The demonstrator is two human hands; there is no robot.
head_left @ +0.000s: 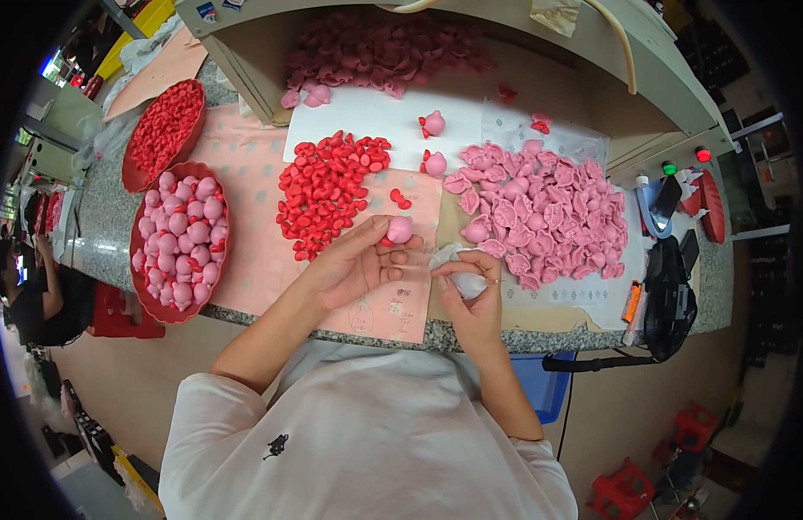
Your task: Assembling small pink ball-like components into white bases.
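Note:
Between the thumb and fingers of my left hand [358,264] is a small round pink figure part [400,229], with a bit of red at its lower side. My right hand [478,314] is closed around a soft-looking white squeeze bottle [468,283], partly hidden by the fingers; its tip cannot be made out. The two hands are close together but apart. Beyond my left hand lies a pile of red glossy pieces [319,195], with a few loose red pieces [401,200] beside it. Right of my hands spreads a heap of pink hollow shells [549,217].
At the left stand a red bowl [226,260] of pink balls with red parts and another bowl [129,178] of red pieces. Two pink-and-red figures [433,163] [433,124] sit ahead. A grey hooded shelf [583,52] overhangs more pink shells. A black bag [670,299] and orange lighter [631,302] lie right.

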